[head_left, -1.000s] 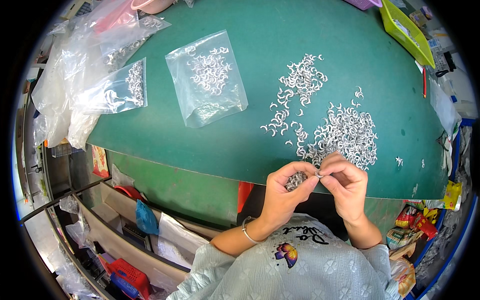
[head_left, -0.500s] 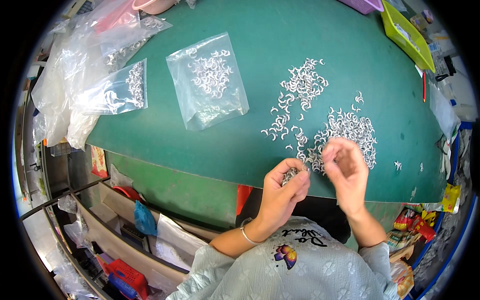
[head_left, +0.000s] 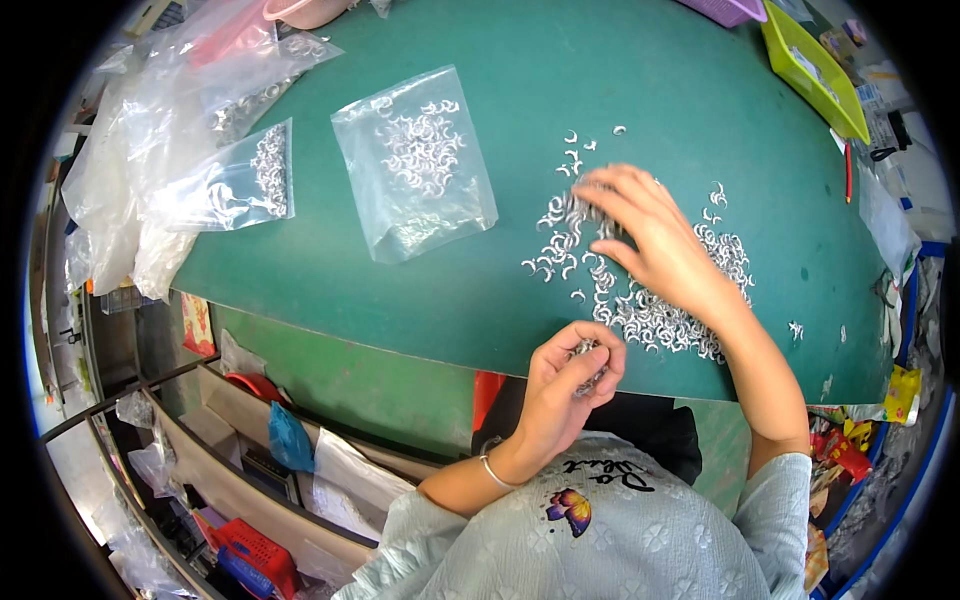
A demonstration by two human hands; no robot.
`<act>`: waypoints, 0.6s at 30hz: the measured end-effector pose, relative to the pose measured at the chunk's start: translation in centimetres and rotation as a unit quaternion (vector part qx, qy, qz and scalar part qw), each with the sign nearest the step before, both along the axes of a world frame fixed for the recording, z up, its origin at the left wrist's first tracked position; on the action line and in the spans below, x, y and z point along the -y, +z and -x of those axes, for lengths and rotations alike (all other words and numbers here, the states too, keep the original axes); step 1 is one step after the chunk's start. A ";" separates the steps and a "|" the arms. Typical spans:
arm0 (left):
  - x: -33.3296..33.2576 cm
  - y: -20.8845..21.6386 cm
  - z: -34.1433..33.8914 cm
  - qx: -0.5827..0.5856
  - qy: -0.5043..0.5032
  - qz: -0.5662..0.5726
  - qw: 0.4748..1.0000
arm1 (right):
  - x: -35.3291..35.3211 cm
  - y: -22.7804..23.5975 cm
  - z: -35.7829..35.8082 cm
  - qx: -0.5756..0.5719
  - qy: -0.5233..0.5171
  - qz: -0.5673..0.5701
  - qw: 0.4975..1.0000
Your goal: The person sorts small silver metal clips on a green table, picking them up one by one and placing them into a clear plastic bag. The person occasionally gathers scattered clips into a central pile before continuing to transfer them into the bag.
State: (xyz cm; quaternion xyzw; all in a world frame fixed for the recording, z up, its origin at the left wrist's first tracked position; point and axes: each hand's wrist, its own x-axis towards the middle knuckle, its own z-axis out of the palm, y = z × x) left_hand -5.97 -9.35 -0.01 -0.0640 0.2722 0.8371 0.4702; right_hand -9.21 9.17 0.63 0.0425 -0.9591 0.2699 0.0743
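My left hand is curled at the table's near edge, its fingers and thumb closed round a clump of small silver crescent-shaped metal pieces. Farther out, my right hand reaches over loose crescent pieces. Its fingers are bent and slightly blurred, with the thumb apart; they cover part of the scattered pieces. Under and beside the right wrist spreads a denser heap of the same pieces. Left of the heaps, a clear plastic bag lies flat with many crescent pieces inside.
The green table has more clear bags piled at its left. A pink basket stands at the far left, a purple basket and a lime-green basket at the far right. An open drawer sits below left.
My right hand has moved away from beside my left hand, out and to the left onto the farther pieces. Some of those pieces have shifted. My left hand stays nearly in place, its fingers closed further round the clump.
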 end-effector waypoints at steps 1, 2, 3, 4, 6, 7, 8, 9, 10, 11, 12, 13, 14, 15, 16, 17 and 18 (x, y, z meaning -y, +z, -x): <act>0.1 -0.2 0.0 0.002 0.008 0.000 1.000 | 0.1 0.3 -0.8 0.011 0.018 0.007 1.000; 0.2 -0.3 0.0 0.001 0.016 -0.001 1.000 | 0.2 0.6 -1.6 0.020 0.035 0.014 0.999; 0.2 -0.4 0.0 0.000 0.025 -0.001 1.000 | 0.4 0.6 -2.4 0.005 0.027 0.042 0.999; 0.2 -0.4 -0.1 0.002 0.026 0.001 1.000 | 0.4 0.8 -3.2 0.008 0.032 0.038 0.999; 0.3 -0.4 -0.1 0.004 0.032 0.006 0.999 | 0.2 1.2 -4.7 0.012 0.047 0.031 0.998; 0.3 -0.3 -0.1 -0.002 0.032 0.008 0.999 | 0.3 1.8 -5.2 0.022 0.036 0.029 0.999; 0.3 -0.3 -0.1 -0.008 0.030 0.010 0.999 | 0.0 2.3 -5.3 0.040 0.041 0.064 0.996; 0.2 -0.2 -0.1 -0.015 0.029 0.012 0.999 | -0.4 2.7 -5.3 0.059 0.047 0.098 0.992; 0.2 -0.2 -0.2 -0.021 0.027 0.008 0.999 | -0.8 2.9 -5.4 0.077 0.054 0.133 0.987; 0.2 -0.1 -0.2 -0.028 0.024 0.003 0.999 | -1.4 2.8 -5.1 0.087 0.029 0.184 0.979; 0.1 0.0 -0.3 -0.034 0.021 -0.001 0.999 | -2.0 2.6 -4.6 0.058 -0.017 0.145 0.988; 0.1 0.1 -0.3 -0.026 0.016 -0.017 0.999 | -2.6 2.2 -4.0 0.029 -0.062 0.105 0.992; 0.1 0.2 -0.2 -0.019 0.009 -0.034 0.999 | -3.2 1.9 -3.3 0.000 -0.110 0.064 0.992; 0.1 0.3 -0.2 -0.013 0.002 -0.050 0.999 | -3.6 1.4 -2.6 -0.030 -0.123 0.031 0.991; 0.0 0.4 -0.2 -0.017 -0.002 -0.043 0.999 | -3.9 0.9 -1.8 -0.058 -0.137 -0.003 0.989; -0.1 0.3 -0.2 -0.019 -0.004 -0.036 0.999 | -3.8 0.4 -1.4 -0.086 -0.149 -0.036 0.984; -0.1 0.2 -0.3 -0.022 -0.007 -0.029 0.999 | -3.5 0.1 -1.3 -0.071 -0.142 -0.041 0.986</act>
